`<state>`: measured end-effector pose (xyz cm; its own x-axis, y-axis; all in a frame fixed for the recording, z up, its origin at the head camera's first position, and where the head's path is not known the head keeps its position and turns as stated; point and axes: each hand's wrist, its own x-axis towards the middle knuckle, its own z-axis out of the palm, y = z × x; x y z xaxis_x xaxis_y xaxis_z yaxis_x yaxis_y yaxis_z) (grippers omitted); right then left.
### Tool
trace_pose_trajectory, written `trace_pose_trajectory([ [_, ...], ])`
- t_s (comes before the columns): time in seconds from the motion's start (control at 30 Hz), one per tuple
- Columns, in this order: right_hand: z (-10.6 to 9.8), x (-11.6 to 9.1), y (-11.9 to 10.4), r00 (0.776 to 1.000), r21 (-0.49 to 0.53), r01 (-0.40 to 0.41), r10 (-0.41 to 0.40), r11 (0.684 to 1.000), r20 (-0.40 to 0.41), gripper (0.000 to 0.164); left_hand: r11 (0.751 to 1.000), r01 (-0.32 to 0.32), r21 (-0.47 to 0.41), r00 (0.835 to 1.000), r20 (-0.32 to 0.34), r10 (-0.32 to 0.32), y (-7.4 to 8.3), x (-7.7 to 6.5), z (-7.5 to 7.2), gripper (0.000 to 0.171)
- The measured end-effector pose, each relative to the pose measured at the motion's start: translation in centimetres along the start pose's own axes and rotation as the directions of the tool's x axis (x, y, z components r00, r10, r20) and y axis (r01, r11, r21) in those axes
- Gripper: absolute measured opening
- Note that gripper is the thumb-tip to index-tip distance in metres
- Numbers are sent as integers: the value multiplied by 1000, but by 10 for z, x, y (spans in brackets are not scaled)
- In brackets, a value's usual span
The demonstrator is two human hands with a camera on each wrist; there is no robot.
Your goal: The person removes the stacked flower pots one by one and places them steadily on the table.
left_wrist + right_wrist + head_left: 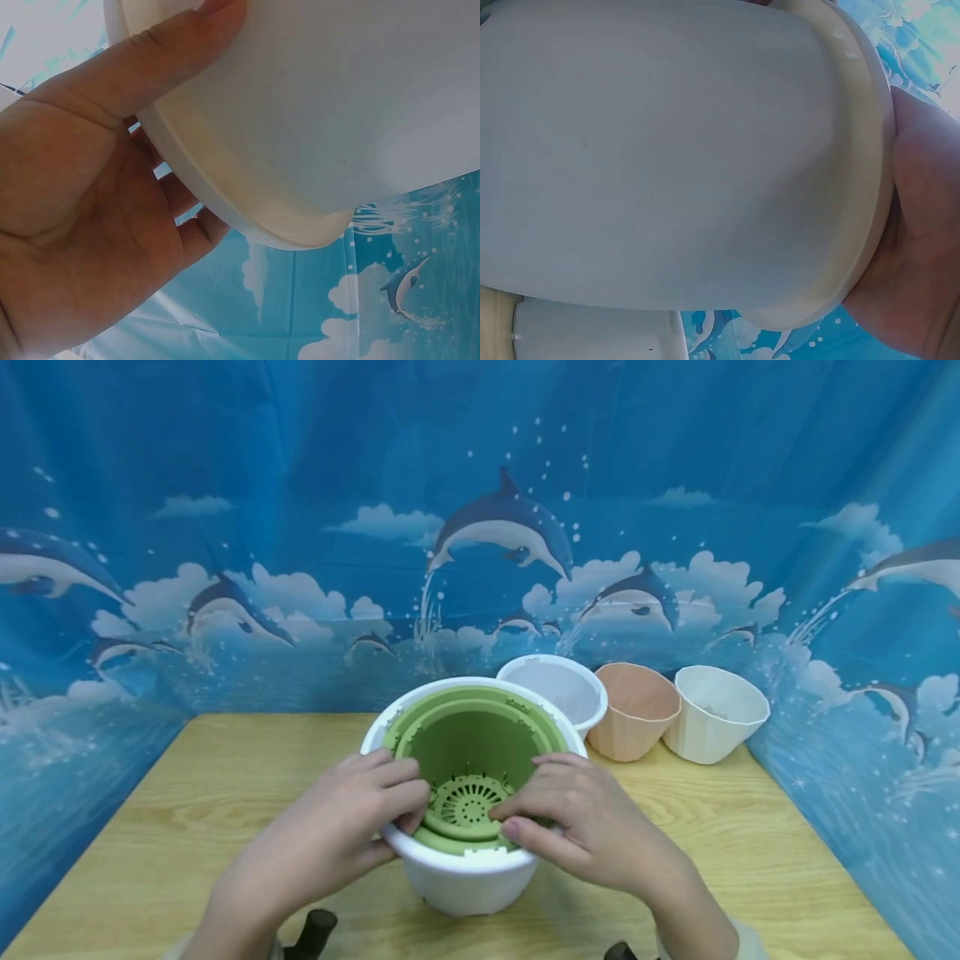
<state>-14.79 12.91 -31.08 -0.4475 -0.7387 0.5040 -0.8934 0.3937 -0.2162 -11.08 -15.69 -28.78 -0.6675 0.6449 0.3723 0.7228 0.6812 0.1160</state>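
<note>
A large white flowerpot (pixel 472 887) stands near the middle of the table, with green pots nested inside it. The innermost green pot (pixel 476 739) has a slotted, perforated bottom. My left hand (pixel 337 814) grips the white pot's left rim, fingers over the edge inside; in the left wrist view its thumb (pixel 180 56) lies along the outer wall. On the front right, my right hand (pixel 581 818) reaches over the white rim and pinches the inner green pot's rim between thumb and fingers. The right wrist view shows mostly the white outer wall, hiding those fingertips.
Behind and to the right stand a white round pot (pixel 555 685), a peach faceted pot (pixel 630 714) and a cream faceted pot (pixel 716 718). The wooden table (pixel 247 777) meets a blue dolphin-print curtain (pixel 300 527) at the back and sides.
</note>
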Motion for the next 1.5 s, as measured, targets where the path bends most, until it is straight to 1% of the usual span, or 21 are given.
trace_pose_trajectory([
  [0.3,0,-1,-2,999,45,-42,43,998,-20,17,1000,17,1,999,29,-17,1,0,-1,39],
  [0.53,0,-1,-3,998,67,-50,52,996,-29,16,999,35,1,999,39,-35,1,0,-1,38],
  [0.7,0,0,-3,997,88,-38,43,995,-59,15,999,48,-2,998,48,-48,2,0,-1,39],
  [0.9,1,0,-4,996,123,-12,23,992,-87,15,999,45,-8,998,41,-44,2,0,-1,39],
  [1.1,3,0,-4,993,113,7,7,994,-119,14,999,45,-8,998,43,-44,2,0,-1,39],
  [1.3,5,2,-5,984,95,30,-12,995,-180,13,999,34,-12,999,35,-33,1,0,0,40],
  [1.43,6,4,-6,972,93,43,-20,995,-235,12,1000,25,-13,999,23,-25,1,0,0,41],
  [1.5,6,4,-6,962,97,44,-17,994,-272,12,1000,25,-13,1000,19,-25,1,1,-1,42],
])
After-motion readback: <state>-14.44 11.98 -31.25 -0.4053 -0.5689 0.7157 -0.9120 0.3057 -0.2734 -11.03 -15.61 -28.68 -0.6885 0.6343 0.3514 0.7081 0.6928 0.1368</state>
